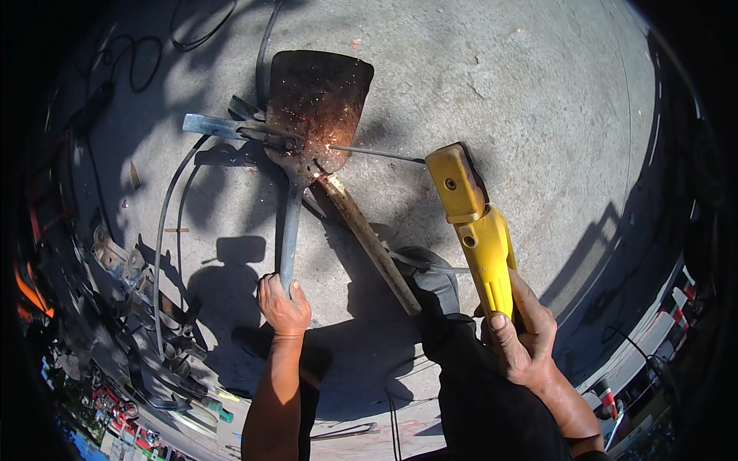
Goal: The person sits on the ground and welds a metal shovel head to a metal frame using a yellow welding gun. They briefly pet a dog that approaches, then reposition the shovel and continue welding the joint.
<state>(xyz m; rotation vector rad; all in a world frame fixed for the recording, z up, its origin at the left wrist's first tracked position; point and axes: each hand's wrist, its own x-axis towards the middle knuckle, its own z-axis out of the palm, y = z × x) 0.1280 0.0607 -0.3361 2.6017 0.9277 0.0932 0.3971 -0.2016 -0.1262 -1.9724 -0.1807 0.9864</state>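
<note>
A dark, rusty shovel blade (321,92) lies on the concrete, with bright sparks scattered over its lower part. My left hand (284,306) is wrapped round the end of a grey metal pipe (290,230) that runs up to the blade's neck. In my right hand (526,334) is a yellow welding electrode holder (480,230), fingers closed round its grip. A thin welding rod (377,154) sticks out of it leftward, its tip at the glowing spot on the blade. A metal clamp (265,134) bites the blade's left edge.
A worn brownish pole (369,242) slants from the blade toward my foot (430,284). Black cable (163,246) curves along the left side, and more cable (142,65) lies looped at upper left. Scrap metal parts (146,284) are heaped at left.
</note>
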